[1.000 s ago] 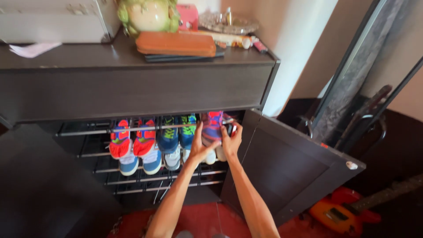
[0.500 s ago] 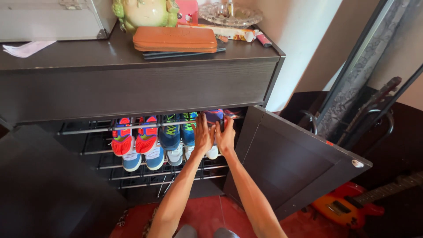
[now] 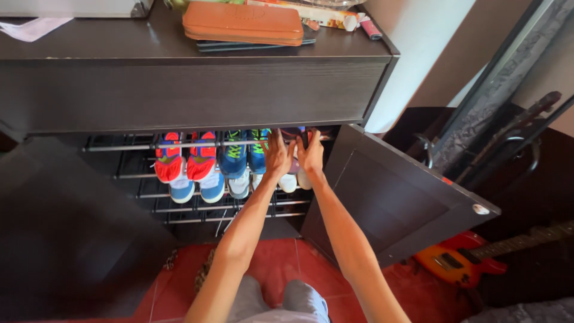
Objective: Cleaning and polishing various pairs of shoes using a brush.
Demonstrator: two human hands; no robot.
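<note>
Overhead, a dark wooden shoe cabinet (image 3: 197, 90) fills most of the view, standing against a white wall (image 3: 418, 48); its right door (image 3: 394, 197) hangs swung open, and its left door (image 3: 54, 227) is open too, dark and close to the camera; the floor (image 3: 281, 263) below is red tile. Right of the cabinet a tall dark-framed panel (image 3: 502, 78) leans at the wall, and an orange electric guitar (image 3: 466, 263) lies on the floor near the open door. On the cabinet top lie a tan leather case (image 3: 242, 23) over a flat dark thing, and a white paper (image 3: 30, 27) at the left. Inside, chrome rails (image 3: 197, 209) carry shoes toe-down: a red-and-blue pair (image 3: 185, 164) at the left, a blue pair with green laces (image 3: 242, 158) beside it. At the right end sits a purplish pair (image 3: 294, 173), mostly hidden behind the hands, white toes showing below. The left hand (image 3: 277, 154) and right hand (image 3: 311, 157) are side by side, almost touching, fingers spread flat and pressed on that pair under the top rail; neither is closed around it.
</note>
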